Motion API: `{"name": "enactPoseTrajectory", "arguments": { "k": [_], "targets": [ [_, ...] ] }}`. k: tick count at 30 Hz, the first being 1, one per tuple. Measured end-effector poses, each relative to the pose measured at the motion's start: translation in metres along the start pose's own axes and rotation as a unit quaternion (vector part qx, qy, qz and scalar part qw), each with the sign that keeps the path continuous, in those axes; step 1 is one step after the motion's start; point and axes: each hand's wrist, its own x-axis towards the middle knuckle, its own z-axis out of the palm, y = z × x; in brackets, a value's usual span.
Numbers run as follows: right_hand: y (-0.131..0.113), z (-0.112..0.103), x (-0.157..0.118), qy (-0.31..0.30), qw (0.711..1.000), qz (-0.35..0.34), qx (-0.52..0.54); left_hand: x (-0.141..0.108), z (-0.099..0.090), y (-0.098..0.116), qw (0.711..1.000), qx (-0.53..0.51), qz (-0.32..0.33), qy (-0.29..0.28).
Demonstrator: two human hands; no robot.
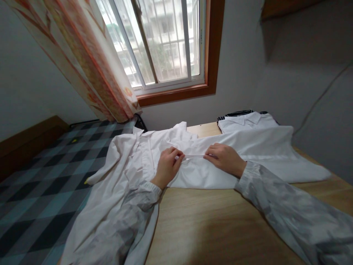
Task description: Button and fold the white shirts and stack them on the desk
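A white garment [209, 176] lies spread across the wooden table, its right part reaching toward the wall. My left hand [168, 164] pinches the cloth beside a small white button [188, 159]. To the right, my right hand [224, 158] has its thumb and fingertips closed on the same strip of cloth, which runs straight between the two hands. More white cloth [129, 158], with a collar and creased folds, lies left of my left hand and hangs down at the table's left side. Whether it is the same garment I cannot tell.
The wooden table [209, 224] shows in front of me. Folded clothes, white on top of dark striped [249, 120], sit at the back right. A bed with a checked sheet [41, 191] stands at the left, below a curtain [91, 55] and a window [168, 40].
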Motion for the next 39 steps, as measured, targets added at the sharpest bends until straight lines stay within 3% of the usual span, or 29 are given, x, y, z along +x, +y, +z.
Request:
{"name": "enactPoseTrajectory", "arguments": {
  "k": [5, 8, 11, 14, 17, 20, 22, 26, 30, 39],
  "targets": [
    [0.011, -0.012, -0.015, -0.033, 0.995, 0.057, 0.075, 0.001, 0.002, -0.001, 1.0, 0.021, 0.007, -0.012],
    [0.02, -0.009, -0.017, -0.031, 0.984, 0.099, 0.146, 0.001, 0.003, -0.004, 0.999, 0.035, 0.009, -0.022],
    [0.028, -0.004, -0.018, -0.014, 0.982, 0.121, 0.144, 0.003, -0.002, -0.002, 0.998, 0.064, 0.01, -0.007],
    [0.034, 0.001, -0.02, -0.003, 0.981, 0.117, 0.157, 0.009, -0.014, 0.013, 0.996, 0.085, 0.02, 0.028],
    [0.038, 0.006, -0.023, -0.001, 0.968, 0.124, 0.217, 0.019, -0.018, 0.043, 0.995, 0.086, 0.059, 0.006],
    [0.039, 0.009, -0.024, 0.004, 0.959, 0.126, 0.252, 0.025, 0.0, 0.07, 0.991, 0.066, 0.095, -0.073],
    [0.039, 0.01, -0.025, 0.004, 0.955, 0.12, 0.27, 0.026, 0.021, 0.079, 0.99, 0.035, 0.082, -0.108],
    [0.038, 0.009, -0.024, 0.002, 0.946, 0.113, 0.303, 0.024, 0.053, 0.078, 0.994, -0.057, -0.01, -0.09],
    [0.036, 0.01, -0.021, -0.009, 0.935, 0.108, 0.337, 0.023, 0.058, 0.076, 0.991, -0.096, -0.069, -0.069],
    [0.03, 0.01, -0.017, -0.029, 0.924, 0.089, 0.372, 0.024, 0.059, 0.076, 0.992, -0.065, -0.094, -0.061]
  ]
}}
